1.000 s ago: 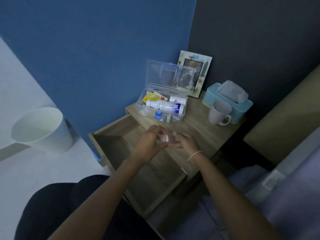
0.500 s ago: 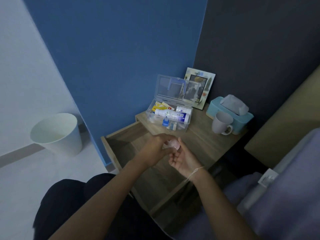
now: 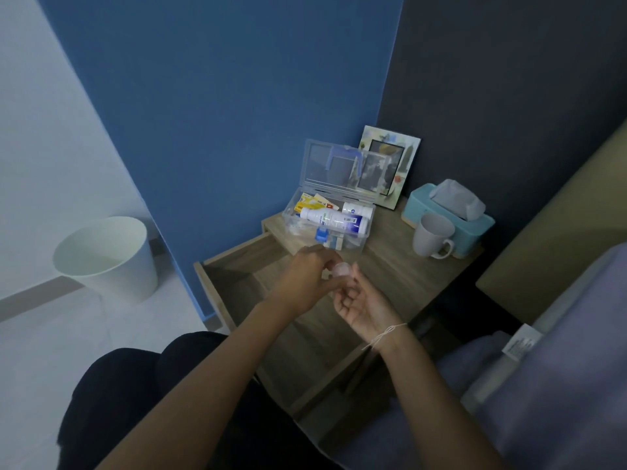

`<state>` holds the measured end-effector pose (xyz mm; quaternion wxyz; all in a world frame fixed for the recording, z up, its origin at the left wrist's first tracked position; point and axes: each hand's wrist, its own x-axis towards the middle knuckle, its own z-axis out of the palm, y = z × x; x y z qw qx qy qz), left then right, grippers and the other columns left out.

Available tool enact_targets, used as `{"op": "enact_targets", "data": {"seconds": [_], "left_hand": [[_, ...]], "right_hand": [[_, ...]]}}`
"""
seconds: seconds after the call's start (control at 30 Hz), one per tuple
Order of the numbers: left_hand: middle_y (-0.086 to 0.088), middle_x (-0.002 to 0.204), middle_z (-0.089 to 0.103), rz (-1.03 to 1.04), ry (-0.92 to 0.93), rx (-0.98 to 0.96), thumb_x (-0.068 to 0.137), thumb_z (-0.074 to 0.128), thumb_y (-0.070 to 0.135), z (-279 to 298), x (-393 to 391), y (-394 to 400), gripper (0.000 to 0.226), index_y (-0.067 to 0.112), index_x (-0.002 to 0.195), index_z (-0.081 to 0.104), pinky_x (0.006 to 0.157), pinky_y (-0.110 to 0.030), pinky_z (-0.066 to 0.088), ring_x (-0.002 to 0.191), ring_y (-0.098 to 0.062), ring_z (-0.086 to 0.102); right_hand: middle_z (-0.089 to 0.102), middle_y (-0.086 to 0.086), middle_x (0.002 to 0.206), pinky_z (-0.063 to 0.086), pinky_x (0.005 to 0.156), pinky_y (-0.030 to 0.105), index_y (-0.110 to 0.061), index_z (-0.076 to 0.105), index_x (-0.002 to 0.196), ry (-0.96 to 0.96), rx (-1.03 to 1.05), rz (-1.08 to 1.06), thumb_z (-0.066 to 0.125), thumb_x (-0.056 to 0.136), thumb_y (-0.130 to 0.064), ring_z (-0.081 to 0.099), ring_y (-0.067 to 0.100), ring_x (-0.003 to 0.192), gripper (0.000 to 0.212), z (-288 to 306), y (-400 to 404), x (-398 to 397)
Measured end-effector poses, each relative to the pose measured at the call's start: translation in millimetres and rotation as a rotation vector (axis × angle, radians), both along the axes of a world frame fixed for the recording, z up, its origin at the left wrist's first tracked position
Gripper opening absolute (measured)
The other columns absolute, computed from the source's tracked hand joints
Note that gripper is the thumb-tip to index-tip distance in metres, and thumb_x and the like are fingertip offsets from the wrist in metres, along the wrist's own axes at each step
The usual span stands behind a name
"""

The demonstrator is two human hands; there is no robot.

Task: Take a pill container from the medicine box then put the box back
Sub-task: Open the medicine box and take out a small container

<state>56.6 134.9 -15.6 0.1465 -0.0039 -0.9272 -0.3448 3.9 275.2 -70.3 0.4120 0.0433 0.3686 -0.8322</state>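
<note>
The left hand (image 3: 307, 278) and the right hand (image 3: 361, 300) meet just in front of the medicine box (image 3: 330, 220), both closed on a small pale, translucent pill container (image 3: 342, 269); the left fingers pinch it from above, the right hand turns palm-up and cups it from below; whether its cap is on or off is too small to tell. It is held in the air above the open drawer (image 3: 271, 293), which juts out in front of and below the medicine box; so the taking step looks done, and the hands seem to be working at the container.

The medicine box sits on the tabletop (image 3: 403, 269) with its clear lid raised, a white bottle (image 3: 334, 220) lying across the other packets inside. To the right of the box stand a white mug (image 3: 432, 237) and a blue tissue box (image 3: 451, 215); behind it leans a picture frame (image 3: 390, 164).

The next move calls for freeing one hand, lowering the lid until it latches, then lifting the box into the drawer, probably its home.
</note>
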Motion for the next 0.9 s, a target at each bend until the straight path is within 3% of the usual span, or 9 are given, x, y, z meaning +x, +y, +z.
{"op": "enact_targets", "data": {"seconds": [0.07, 0.2, 0.27, 0.37, 0.5, 0.7, 0.77, 0.9], "left_hand": [[-0.002, 0.096, 0.068, -0.003, -0.033, 0.064, 0.077, 0.075, 0.032, -3, 1, 1, 0.03, 0.014, 0.1, 0.067, 0.066, -0.008, 0.04, 0.079, -0.011, 0.058], [0.0, 0.105, 0.066, -0.014, -0.043, 0.14, 0.079, 0.073, 0.018, -9, 2, 4, 0.038, 0.019, 0.115, 0.06, 0.073, -0.016, 0.049, 0.082, -0.014, 0.064], [-0.001, 0.104, 0.064, -0.007, -0.016, 0.164, 0.079, 0.073, 0.016, -10, 2, 5, 0.038, 0.019, 0.115, 0.06, 0.073, -0.013, 0.048, 0.082, -0.012, 0.064], [-0.005, 0.103, 0.064, 0.017, 0.0, 0.219, 0.075, 0.076, 0.014, -9, -3, 4, 0.035, 0.015, 0.107, 0.063, 0.073, -0.01, 0.046, 0.084, -0.015, 0.064], [-0.004, 0.105, 0.061, 0.03, 0.016, 0.182, 0.072, 0.079, 0.016, -8, -10, 6, 0.035, 0.013, 0.103, 0.062, 0.077, -0.021, 0.049, 0.087, -0.015, 0.06], [-0.007, 0.105, 0.063, -0.029, 0.015, 0.107, 0.076, 0.074, 0.016, -2, -16, 6, 0.044, 0.014, 0.118, 0.062, 0.081, -0.026, 0.049, 0.087, -0.018, 0.061], [-0.007, 0.107, 0.066, -0.031, 0.007, 0.103, 0.077, 0.073, 0.014, 0, -18, 5, 0.036, 0.013, 0.112, 0.065, 0.085, -0.03, 0.048, 0.094, -0.02, 0.06], [-0.003, 0.106, 0.068, -0.008, -0.021, 0.133, 0.076, 0.072, 0.008, 1, -20, 4, 0.03, 0.012, 0.104, 0.062, 0.085, -0.03, 0.045, 0.099, -0.018, 0.057]], "right_hand": [[0.074, 0.006, 0.091, 0.058, 0.069, 0.025, -0.009, 0.07, 0.107, 0.038, 0.049, 0.021, 0.076, 0.075, -0.032, 0.068, 0.013, 0.081, 0.04, 3, 3, -4], [0.072, 0.005, 0.095, 0.057, 0.067, 0.026, -0.016, 0.069, 0.103, 0.191, 0.161, 0.072, 0.078, 0.073, -0.022, 0.069, 0.013, 0.079, 0.031, 12, 6, -16], [0.074, 0.005, 0.092, 0.057, 0.064, 0.026, -0.017, 0.071, 0.1, 0.186, 0.178, 0.095, 0.076, 0.074, -0.024, 0.07, 0.012, 0.076, 0.027, 15, 6, -21], [0.076, 0.008, 0.092, 0.058, 0.065, 0.027, -0.017, 0.072, 0.1, 0.098, 0.127, 0.097, 0.071, 0.076, -0.024, 0.072, 0.015, 0.077, 0.026, 14, 8, -26], [0.076, 0.005, 0.097, 0.057, 0.067, 0.025, -0.017, 0.076, 0.1, 0.127, 0.107, 0.096, 0.074, 0.073, -0.017, 0.072, 0.012, 0.081, 0.026, 9, 11, -29], [0.076, 0.008, 0.096, 0.058, 0.068, 0.027, -0.009, 0.065, 0.112, 0.014, 0.071, 0.035, 0.073, 0.075, -0.024, 0.073, 0.014, 0.083, 0.041, 4, 9, -29], [0.075, 0.013, 0.102, 0.059, 0.072, 0.032, -0.009, 0.067, 0.111, -0.037, -0.015, 0.037, 0.07, 0.079, -0.027, 0.073, 0.021, 0.091, 0.037, 1, 10, -31], [0.072, 0.016, 0.113, 0.058, 0.079, 0.036, -0.012, 0.075, 0.102, 0.0, -0.14, 0.069, 0.067, 0.081, -0.013, 0.068, 0.026, 0.106, 0.023, -1, 11, -31]]}}
